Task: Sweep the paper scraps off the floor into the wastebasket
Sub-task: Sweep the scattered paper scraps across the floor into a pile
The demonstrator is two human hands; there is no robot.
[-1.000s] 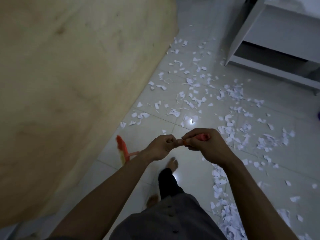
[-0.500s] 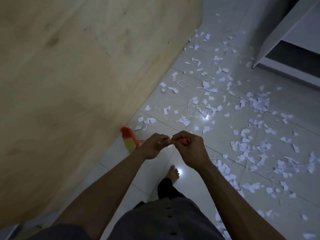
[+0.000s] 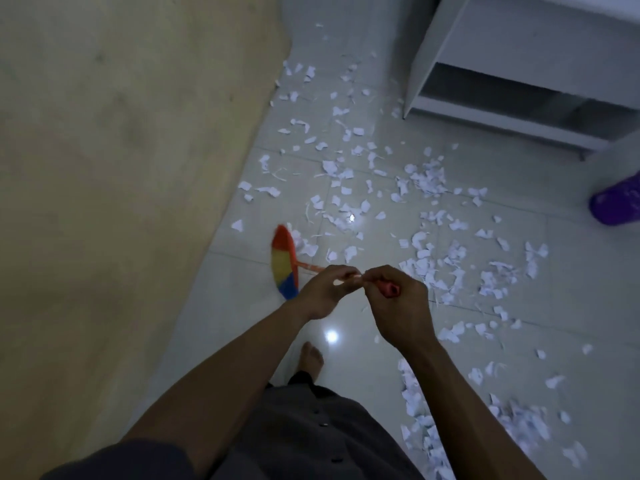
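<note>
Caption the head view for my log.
Left hand and right hand hold a broom, its head beside paper scraps on the tiled floor.

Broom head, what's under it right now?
The broom head looks to rest on the tile floor, with paper scraps bunched against its right edge. Anything beneath the bristles is covered, so I cannot tell whether scraps lie there.

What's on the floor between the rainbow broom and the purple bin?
Lots of torn white paper scraps, scattered over the pale floor tiles from the broom to the purple bin; the head view shows it.
</note>
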